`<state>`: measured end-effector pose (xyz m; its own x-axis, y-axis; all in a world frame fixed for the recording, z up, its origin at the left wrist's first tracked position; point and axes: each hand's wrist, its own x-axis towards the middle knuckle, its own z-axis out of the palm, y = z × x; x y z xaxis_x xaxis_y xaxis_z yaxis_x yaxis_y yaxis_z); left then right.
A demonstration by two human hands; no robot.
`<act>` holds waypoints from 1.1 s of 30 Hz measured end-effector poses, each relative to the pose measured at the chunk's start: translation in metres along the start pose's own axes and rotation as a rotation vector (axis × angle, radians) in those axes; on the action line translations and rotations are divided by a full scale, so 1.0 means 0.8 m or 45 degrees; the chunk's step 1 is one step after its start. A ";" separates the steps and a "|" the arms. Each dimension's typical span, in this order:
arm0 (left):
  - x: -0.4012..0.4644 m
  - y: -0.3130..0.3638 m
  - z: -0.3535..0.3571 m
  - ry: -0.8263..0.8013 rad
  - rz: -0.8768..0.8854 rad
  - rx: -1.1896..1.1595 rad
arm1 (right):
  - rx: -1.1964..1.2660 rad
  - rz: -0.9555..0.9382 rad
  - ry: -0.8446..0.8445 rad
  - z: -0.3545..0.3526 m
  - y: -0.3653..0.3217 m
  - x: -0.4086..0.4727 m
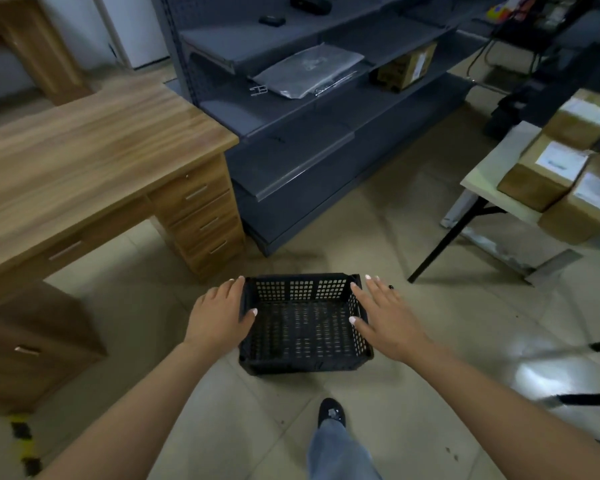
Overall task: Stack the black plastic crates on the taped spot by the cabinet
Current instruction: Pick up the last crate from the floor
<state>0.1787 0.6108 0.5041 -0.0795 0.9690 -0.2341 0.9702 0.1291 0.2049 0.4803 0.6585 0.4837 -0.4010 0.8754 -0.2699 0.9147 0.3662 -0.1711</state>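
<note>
One black plastic crate (pixel 305 362) with perforated walls sits upright and empty on the tiled floor in front of me. My left hand (pixel 219 317) lies against its left wall, fingers stretched out and thumb over the rim. My right hand (pixel 383 317) is at the right wall in the same pose, thumb resting on the rim. Neither hand is closed around the crate. A strip of yellow-and-black tape (pixel 23 441) marks the floor at the bottom left, beside a dark brown cabinet (pixel 32 341).
A light wooden desk (pixel 84 161) with drawers stands on the left. Grey metal shelving (pixel 309 150) rises behind the crate. On the right, a folding table (pixel 489 174) carries cardboard boxes (pixel 548 171). My shoe (pixel 331 414) is just behind the crate.
</note>
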 end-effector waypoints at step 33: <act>0.342 -0.182 0.581 -0.359 -0.481 -0.052 | 0.279 0.652 -0.354 0.568 0.252 0.322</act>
<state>0.1218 0.7590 -0.0318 -0.3545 0.7581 -0.5474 0.8751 0.4753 0.0914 0.5384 0.8145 -0.0512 0.0605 0.7971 -0.6007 0.9746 -0.1772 -0.1371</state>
